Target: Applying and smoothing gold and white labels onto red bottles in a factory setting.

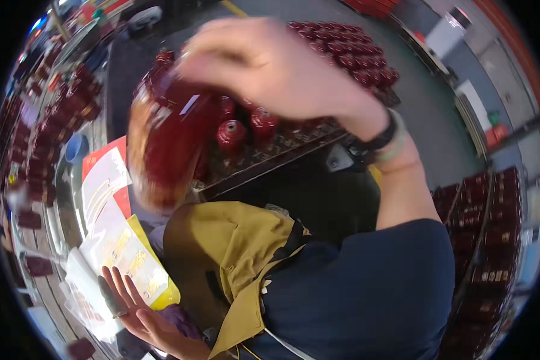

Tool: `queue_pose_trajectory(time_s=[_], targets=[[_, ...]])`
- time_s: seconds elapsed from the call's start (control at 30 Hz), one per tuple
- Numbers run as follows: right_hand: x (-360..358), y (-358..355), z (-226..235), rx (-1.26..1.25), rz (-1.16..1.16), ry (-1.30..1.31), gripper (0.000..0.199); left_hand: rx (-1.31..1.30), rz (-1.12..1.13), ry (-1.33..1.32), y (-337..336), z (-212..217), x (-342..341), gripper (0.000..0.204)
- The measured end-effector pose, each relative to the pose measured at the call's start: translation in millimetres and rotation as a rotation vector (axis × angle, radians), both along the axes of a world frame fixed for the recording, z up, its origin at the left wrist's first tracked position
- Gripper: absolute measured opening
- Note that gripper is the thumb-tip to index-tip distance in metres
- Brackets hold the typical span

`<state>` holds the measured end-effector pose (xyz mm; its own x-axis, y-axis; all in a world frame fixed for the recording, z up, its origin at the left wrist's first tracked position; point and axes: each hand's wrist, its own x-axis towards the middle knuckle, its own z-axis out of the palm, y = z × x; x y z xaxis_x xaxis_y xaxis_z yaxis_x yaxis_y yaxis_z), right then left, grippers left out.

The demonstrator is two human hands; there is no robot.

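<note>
My right hand is raised with its fingers closed round the top of a glossy dark red bottle. The bottle hangs tilted below the hand, and motion smears both of them. A gold-brown patch shows on the bottle's left side. Low on the left, my left hand is open, its fingers stretched out and nothing in it. One of its fingers wears a grey-green finger cover. Beside those fingers lie sheets with gold printed shapes, partly over a yellow sheet.
Several dark red bottles stand on a dark patterned tray ahead, with more rows behind. Stacks of dark red pieces rise at the right. A small blue cup stands at the left, near further dark red pieces.
</note>
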<state>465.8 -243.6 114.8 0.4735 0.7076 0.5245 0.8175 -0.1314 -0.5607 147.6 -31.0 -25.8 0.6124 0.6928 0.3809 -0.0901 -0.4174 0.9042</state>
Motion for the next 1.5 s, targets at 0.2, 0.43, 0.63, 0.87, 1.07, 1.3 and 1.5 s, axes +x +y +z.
queue_pose_trajectory(time_s=[0.2, 0.43, 0.63, 0.87, 1.07, 1.3, 1.5], targets=[[63.1, -256.7, 3.6, -0.181, -1.012, -0.500, 0.033, -0.267, -0.128, -0.014, -42.7, 33.9, 66.3, 0.041], [177.4, -457.1, -107.9, -0.562, -1.651, -0.290, 0.032, -0.079, -0.126, 0.125, -25.2, -1.1, 69.7, 0.054], [213.5, -502.8, -210.0, -0.693, -1.701, 0.024, 0.030, -0.074, -0.049, 0.179, -48.0, -3.2, 100.9, 0.044], [252.1, -529.2, -257.0, -0.594, -1.653, 0.119, 0.033, 0.063, -0.082, 0.251, -65.0, -6.4, 118.4, 0.051], [286.0, -511.7, -258.9, -0.752, -1.590, 0.213, 0.038, -0.033, -0.118, 0.215, -67.6, -4.9, 118.7, 0.057], [271.5, -465.6, -131.4, -0.498, -1.365, -0.290, 0.034, -0.148, -0.071, 0.079, -61.4, -7.0, 101.8, 0.048], [181.4, -117.9, -11.6, -0.120, -0.426, -0.356, 0.019, -0.169, -0.006, -0.042, -51.3, -1.0, 77.8, 0.049]])
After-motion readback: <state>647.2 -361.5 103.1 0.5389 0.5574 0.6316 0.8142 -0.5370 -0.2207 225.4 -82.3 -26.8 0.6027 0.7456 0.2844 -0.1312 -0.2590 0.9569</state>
